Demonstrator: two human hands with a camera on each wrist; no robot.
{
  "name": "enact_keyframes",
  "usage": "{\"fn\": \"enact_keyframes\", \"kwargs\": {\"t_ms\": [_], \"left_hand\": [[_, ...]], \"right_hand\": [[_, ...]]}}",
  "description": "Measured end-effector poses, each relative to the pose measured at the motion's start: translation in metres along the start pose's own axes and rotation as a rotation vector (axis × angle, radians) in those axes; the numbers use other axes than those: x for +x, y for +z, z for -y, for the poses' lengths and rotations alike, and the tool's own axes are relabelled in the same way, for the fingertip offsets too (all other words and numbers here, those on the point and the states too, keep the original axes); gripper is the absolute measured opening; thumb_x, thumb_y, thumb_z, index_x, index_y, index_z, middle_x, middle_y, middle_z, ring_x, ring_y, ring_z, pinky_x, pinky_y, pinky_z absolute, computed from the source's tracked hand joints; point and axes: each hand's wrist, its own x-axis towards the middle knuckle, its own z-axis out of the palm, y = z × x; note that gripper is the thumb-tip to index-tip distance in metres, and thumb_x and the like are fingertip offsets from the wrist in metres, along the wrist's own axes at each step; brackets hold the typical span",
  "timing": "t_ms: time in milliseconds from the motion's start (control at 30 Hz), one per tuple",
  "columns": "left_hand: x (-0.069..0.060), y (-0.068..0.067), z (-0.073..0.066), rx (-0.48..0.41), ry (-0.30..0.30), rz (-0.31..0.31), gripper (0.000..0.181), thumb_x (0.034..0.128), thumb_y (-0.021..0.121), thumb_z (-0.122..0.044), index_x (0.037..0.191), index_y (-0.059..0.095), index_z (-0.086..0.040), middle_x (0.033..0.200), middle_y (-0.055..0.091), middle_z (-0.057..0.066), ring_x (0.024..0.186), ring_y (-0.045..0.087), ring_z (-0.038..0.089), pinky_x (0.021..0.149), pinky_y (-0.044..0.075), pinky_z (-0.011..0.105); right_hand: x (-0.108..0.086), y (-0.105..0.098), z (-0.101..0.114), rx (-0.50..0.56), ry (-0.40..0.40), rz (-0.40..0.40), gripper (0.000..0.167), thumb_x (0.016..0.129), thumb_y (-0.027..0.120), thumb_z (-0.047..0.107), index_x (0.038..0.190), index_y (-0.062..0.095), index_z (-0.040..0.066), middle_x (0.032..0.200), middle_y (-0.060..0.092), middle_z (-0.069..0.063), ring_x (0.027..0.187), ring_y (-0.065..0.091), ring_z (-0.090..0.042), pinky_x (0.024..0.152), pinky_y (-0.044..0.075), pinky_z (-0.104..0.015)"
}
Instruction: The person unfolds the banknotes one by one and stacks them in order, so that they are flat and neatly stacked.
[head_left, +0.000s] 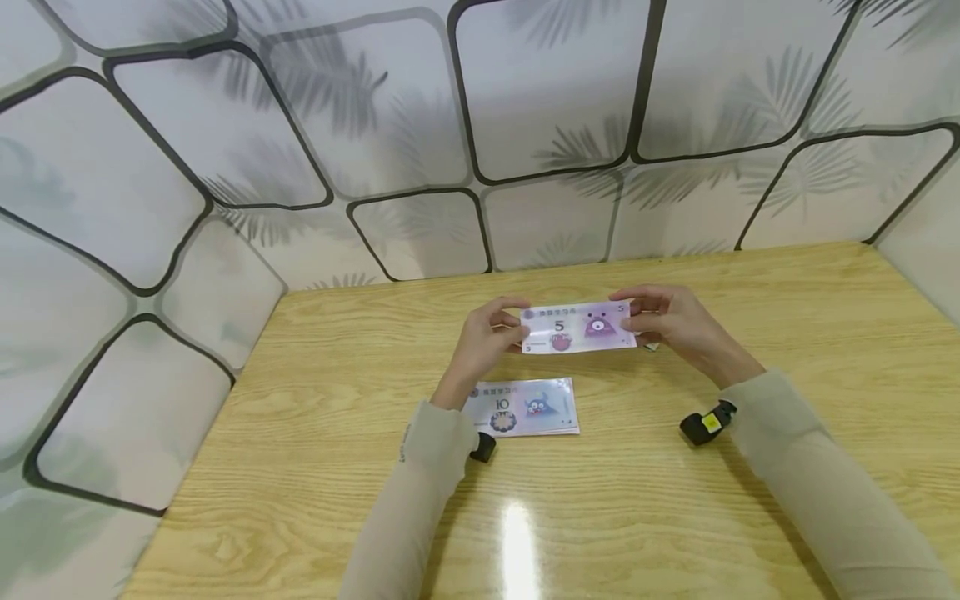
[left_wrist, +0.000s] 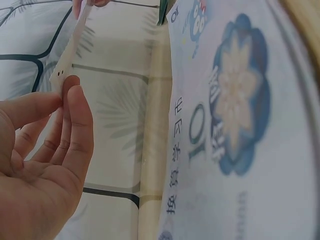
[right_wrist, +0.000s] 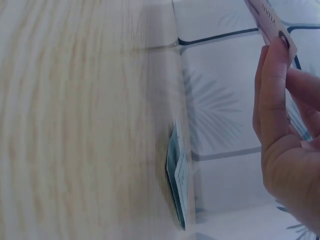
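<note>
A purple play banknote (head_left: 577, 333) marked 5 is stretched between both hands above the table. My left hand (head_left: 480, 343) pinches its left end between thumb and fingers; the left wrist view shows that hand (left_wrist: 45, 165) gripping the note's edge (left_wrist: 67, 57). At the other end my right hand (head_left: 686, 329) pinches the note, and in the right wrist view its fingers (right_wrist: 274, 100) press on the corner marked YUAN. Beneath the left wrist lies a small stack of blue 10 notes (head_left: 536, 408), partly covered by the left sleeve.
A folded greenish paper (right_wrist: 178, 175) lies on the wooden table (head_left: 300, 483), mostly hidden behind the right hand in the head view. Patterned cloth walls (head_left: 555, 92) rise along the table's back and left. Black wrist devices (head_left: 701, 427) sit at both cuffs.
</note>
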Motion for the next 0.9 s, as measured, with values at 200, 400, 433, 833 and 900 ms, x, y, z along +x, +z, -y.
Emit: {"fn": "enact_keyframes", "kwargs": {"t_ms": [200, 400, 433, 833, 900], "left_hand": [[-0.003, -0.004, 0.002, -0.006, -0.007, -0.012, 0.037, 0.0949, 0.066, 0.006, 0.131, 0.065, -0.003, 0.098, 0.067, 0.013, 0.081, 0.065, 0.019, 0.082, 0.061, 0.042], [-0.007, -0.008, 0.002, -0.011, 0.015, -0.016, 0.038, 0.0942, 0.066, 0.007, 0.132, 0.063, 0.0, 0.098, 0.067, 0.014, 0.078, 0.065, 0.017, 0.081, 0.061, 0.043], [-0.008, -0.009, 0.002, -0.01, 0.017, -0.018, 0.038, 0.0942, 0.066, 0.007, 0.132, 0.063, 0.001, 0.098, 0.067, 0.014, 0.077, 0.065, 0.017, 0.081, 0.061, 0.043], [-0.017, -0.02, 0.007, -0.01, 0.024, -0.045, 0.04, 0.0938, 0.067, 0.006, 0.133, 0.061, 0.003, 0.097, 0.067, 0.013, 0.077, 0.067, 0.016, 0.078, 0.062, 0.041], [-0.018, -0.021, 0.007, -0.009, 0.023, -0.045, 0.04, 0.0939, 0.067, 0.006, 0.133, 0.06, 0.003, 0.097, 0.068, 0.013, 0.076, 0.067, 0.016, 0.079, 0.061, 0.043]], "right_hand": [[0.0, 0.004, 0.001, -0.005, -0.009, 0.005, 0.031, 0.093, 0.067, -0.007, 0.118, 0.075, 0.011, 0.09, 0.056, -0.007, 0.066, 0.055, -0.015, 0.057, 0.052, -0.025], [0.0, 0.009, 0.001, -0.078, -0.006, 0.002, 0.038, 0.094, 0.068, -0.004, 0.131, 0.062, -0.007, 0.09, 0.058, -0.005, 0.066, 0.059, -0.015, 0.057, 0.052, -0.025], [0.0, 0.009, 0.002, -0.085, -0.001, 0.002, 0.038, 0.094, 0.068, -0.004, 0.131, 0.061, -0.007, 0.091, 0.059, -0.005, 0.066, 0.06, -0.015, 0.056, 0.052, -0.025], [0.0, 0.019, 0.004, -0.039, -0.019, 0.052, 0.032, 0.091, 0.067, -0.01, 0.123, 0.069, -0.001, 0.093, 0.06, -0.008, 0.07, 0.063, -0.014, 0.065, 0.061, -0.03], [0.0, 0.02, 0.004, -0.041, -0.021, 0.06, 0.031, 0.091, 0.067, -0.01, 0.12, 0.071, 0.001, 0.092, 0.059, -0.007, 0.07, 0.063, -0.013, 0.066, 0.061, -0.031]]}}
